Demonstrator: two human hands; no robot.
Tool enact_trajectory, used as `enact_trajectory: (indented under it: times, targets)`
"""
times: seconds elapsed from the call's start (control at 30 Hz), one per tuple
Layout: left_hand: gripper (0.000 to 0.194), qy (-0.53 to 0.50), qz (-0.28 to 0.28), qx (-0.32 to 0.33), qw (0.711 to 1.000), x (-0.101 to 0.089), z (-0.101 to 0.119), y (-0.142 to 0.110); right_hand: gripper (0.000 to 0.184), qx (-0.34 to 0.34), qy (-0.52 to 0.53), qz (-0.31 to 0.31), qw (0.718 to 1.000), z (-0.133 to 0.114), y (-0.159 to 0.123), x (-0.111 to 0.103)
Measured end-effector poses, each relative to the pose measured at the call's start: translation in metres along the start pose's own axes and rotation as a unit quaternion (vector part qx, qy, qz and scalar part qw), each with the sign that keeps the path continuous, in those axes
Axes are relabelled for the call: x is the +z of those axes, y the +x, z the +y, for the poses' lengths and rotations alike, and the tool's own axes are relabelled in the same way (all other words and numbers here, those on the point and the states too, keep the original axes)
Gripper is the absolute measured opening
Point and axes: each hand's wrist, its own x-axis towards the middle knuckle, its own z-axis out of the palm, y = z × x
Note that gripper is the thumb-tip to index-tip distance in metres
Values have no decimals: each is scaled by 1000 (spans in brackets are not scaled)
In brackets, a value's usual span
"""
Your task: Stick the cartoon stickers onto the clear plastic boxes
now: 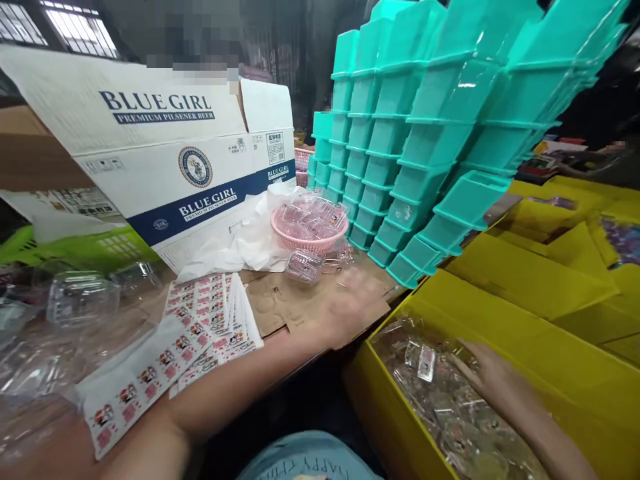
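My left hand [350,303] reaches forward over the brown cardboard [280,307] on the table, blurred by motion, close to a small clear plastic box [305,265] and a pink basket [310,230] filled with more clear boxes. My right hand [487,373] lies in a yellow bin [550,373], fingers resting on a heap of clear packets [450,407]. Sticker sheets [210,320] with red and white prints fan out under my left forearm.
A Blue Girl beer carton [175,153] stands at the back left. Tall stacks of teal plastic trays [425,127] lean at the back right. More yellow bins [575,267] lie to the right. Clear empty boxes [75,300] sit at the left, with a green basket [75,250] behind.
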Motion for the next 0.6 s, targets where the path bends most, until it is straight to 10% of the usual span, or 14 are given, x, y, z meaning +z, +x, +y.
enact_trajectory:
  times: [0.13,0.3,0.43,0.6]
  targets:
    - [65,84,-35,-125,988,-21,-105,-9,70,-72,151,19,986,-155,126,8]
    - [62,117,-54,-100,987,-39,-125,-25,91,-17,170,23,985,-240,208,36]
    - [71,90,-39,-110,989,-48,-90,-28,88,-10,167,46,985,-198,176,15]
    - [68,35,-56,-68,996,-27,-32,0,91,78,49,-29,995,-15,68,-20]
